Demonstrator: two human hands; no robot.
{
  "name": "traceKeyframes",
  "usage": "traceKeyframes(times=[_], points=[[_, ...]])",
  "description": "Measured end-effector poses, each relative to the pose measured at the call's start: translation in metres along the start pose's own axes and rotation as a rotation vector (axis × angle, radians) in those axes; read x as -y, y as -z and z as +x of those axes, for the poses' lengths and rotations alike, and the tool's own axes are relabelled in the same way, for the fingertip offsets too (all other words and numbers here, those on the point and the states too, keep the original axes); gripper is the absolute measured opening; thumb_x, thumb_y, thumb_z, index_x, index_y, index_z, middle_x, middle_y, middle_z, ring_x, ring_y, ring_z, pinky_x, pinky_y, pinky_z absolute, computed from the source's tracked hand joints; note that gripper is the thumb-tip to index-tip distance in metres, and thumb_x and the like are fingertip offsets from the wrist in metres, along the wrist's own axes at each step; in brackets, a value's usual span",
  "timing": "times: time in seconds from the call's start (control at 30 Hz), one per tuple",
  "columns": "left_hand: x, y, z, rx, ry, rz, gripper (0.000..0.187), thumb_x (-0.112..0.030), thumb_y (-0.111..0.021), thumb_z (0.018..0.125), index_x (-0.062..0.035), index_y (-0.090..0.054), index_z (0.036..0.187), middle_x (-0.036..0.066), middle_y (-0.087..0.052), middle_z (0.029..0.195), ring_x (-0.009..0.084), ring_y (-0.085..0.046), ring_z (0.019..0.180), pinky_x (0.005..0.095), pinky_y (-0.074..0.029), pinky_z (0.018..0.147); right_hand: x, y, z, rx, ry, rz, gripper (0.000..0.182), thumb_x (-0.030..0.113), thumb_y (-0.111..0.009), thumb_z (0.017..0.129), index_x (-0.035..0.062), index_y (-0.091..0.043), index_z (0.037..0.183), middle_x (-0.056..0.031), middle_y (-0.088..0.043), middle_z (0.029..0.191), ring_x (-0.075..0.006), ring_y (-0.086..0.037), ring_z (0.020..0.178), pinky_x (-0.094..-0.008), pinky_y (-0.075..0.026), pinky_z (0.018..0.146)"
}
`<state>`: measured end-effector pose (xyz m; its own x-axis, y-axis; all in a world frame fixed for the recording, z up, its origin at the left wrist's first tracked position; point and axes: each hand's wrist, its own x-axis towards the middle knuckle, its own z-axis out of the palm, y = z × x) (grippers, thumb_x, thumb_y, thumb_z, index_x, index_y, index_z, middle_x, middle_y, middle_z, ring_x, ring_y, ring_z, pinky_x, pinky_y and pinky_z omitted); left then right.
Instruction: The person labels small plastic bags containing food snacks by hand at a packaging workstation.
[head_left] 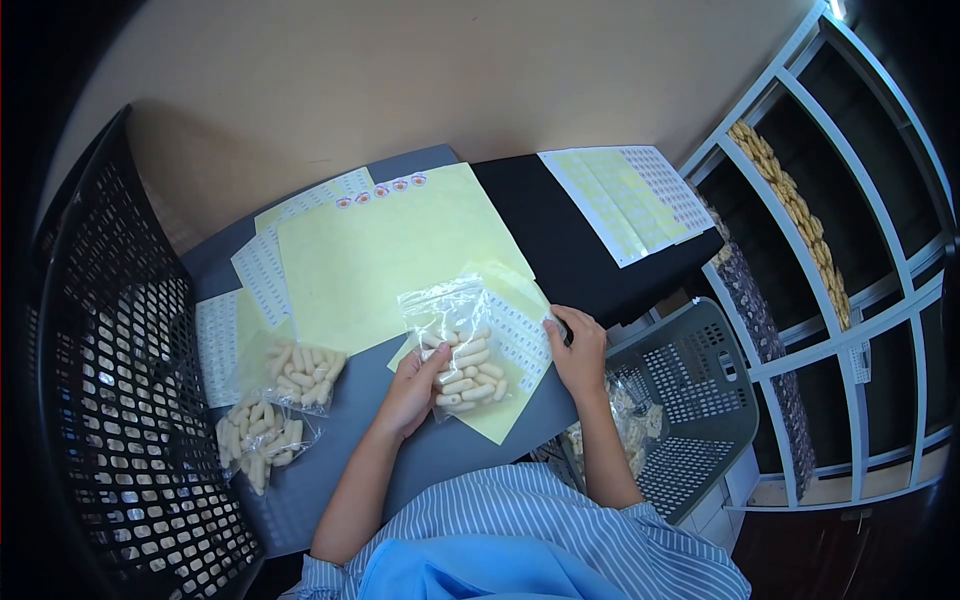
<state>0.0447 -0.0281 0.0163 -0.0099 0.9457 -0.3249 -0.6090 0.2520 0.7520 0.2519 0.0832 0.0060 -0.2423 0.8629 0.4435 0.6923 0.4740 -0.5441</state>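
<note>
My left hand (412, 392) grips a clear zip bag (468, 372) of cream-coloured, finger-shaped pieces, with the thumb pressed on its front. Under the bag lies a sheet of small printed labels (518, 335) on yellowish backing. At that sheet's right edge, my right hand (580, 350) has its thumb and fingers closed on the edge; whether a single label is between them is too small to tell. Left of my left hand, two more filled bags rest on the grey table, an upper bag (303, 377) and a lower bag (262, 437).
A large yellowish backing sheet (390, 260) with a few round stickers covers the table's back. More label sheets (630, 200) lie on a black surface. A tall black basket (130, 400) stands left. At right are a grey-green basket (700, 400) holding bags and a metal rack (800, 220).
</note>
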Motion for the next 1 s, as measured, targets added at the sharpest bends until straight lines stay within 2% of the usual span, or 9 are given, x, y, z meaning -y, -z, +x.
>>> traceKeyframes(times=[0.07, 0.13, 0.17, 0.23, 0.7, 0.8, 1.0], points=[[0.005, 0.003, 0.002, 0.046, 0.016, -0.019, 0.028, -0.023, -0.043, 0.090, -0.0021, -0.044, 0.110, 0.009, -0.055, 0.099, 0.0143, -0.057, 0.086, 0.0269, -0.049, 0.072, 0.002, -0.001, 0.001, -0.012, 0.000, 0.008, 0.019, 0.015, -0.060, 0.074, 0.0047, -0.063, 0.090, -0.0077, -0.060, 0.090, -0.0241, -0.052, 0.090, -0.0365, -0.036, 0.081], [0.004, 0.002, 0.001, 0.051, 0.028, -0.019, 0.027, -0.022, -0.043, 0.090, -0.0021, -0.044, 0.109, 0.009, -0.054, 0.100, 0.0140, -0.056, 0.087, 0.0268, -0.048, 0.073, 0.009, 0.002, 0.003, -0.075, 0.004, -0.083, 0.017, 0.012, -0.061, 0.072, 0.0027, -0.064, 0.086, -0.0109, -0.062, 0.086, -0.0277, -0.055, 0.081, -0.0357, -0.042, 0.074], [0.005, 0.002, 0.001, 0.053, 0.032, -0.016, 0.027, -0.022, -0.043, 0.090, -0.0020, -0.044, 0.109, 0.009, -0.054, 0.100, 0.0139, -0.056, 0.087, 0.0266, -0.048, 0.073, 0.008, 0.002, 0.003, -0.077, 0.002, -0.084, 0.017, 0.012, -0.061, 0.072, 0.0027, -0.064, 0.086, -0.0109, -0.062, 0.086, -0.0277, -0.055, 0.081, -0.0357, -0.042, 0.074], [0.004, 0.001, 0.000, 0.056, 0.036, -0.013, 0.028, -0.022, -0.043, 0.090, -0.0019, -0.044, 0.109, 0.009, -0.054, 0.100, 0.0137, -0.056, 0.087, 0.0265, -0.048, 0.074, 0.006, 0.001, 0.004, -0.046, -0.092, -0.106, 0.016, 0.017, -0.059, 0.075, 0.0063, -0.064, 0.086, -0.0073, -0.061, 0.084, -0.0227, -0.052, 0.086, -0.0358, -0.035, 0.081], [0.008, 0.008, 0.004, 0.085, 0.028, 0.004, 0.028, -0.021, -0.044, 0.090, -0.0016, -0.045, 0.110, 0.007, -0.055, 0.098, 0.0109, -0.055, 0.086, 0.0251, -0.046, 0.074, -0.004, -0.006, 0.003, -0.007, -0.196, -0.031, 0.016, 0.020, -0.057, 0.076, 0.0084, -0.063, 0.085, -0.0039, -0.060, 0.084, -0.0231, -0.051, 0.087, -0.0361, -0.035, 0.080], [0.006, 0.003, 0.001, 0.043, -0.008, 0.055, 0.028, -0.023, -0.042, 0.090, -0.0023, -0.047, 0.109, 0.008, -0.056, 0.097, 0.0136, -0.057, 0.084, 0.0266, -0.048, 0.072, -0.004, -0.007, 0.004, -0.006, -0.185, -0.034, 0.015, 0.020, -0.057, 0.076, 0.0083, -0.062, 0.085, -0.0038, -0.058, 0.084, -0.0232, -0.050, 0.087, -0.0364, -0.035, 0.079], [0.007, 0.003, 0.002, 0.062, -0.014, 0.093, 0.028, -0.023, -0.042, 0.090, -0.0031, -0.045, 0.110, 0.008, -0.056, 0.098, 0.0131, -0.057, 0.084, 0.0263, -0.048, 0.071, -0.009, -0.009, 0.006, -0.001, -0.244, 0.032, 0.014, 0.018, -0.057, 0.075, 0.0084, -0.062, 0.084, -0.0041, -0.057, 0.088, -0.0238, -0.050, 0.089, -0.0369, -0.036, 0.078]])
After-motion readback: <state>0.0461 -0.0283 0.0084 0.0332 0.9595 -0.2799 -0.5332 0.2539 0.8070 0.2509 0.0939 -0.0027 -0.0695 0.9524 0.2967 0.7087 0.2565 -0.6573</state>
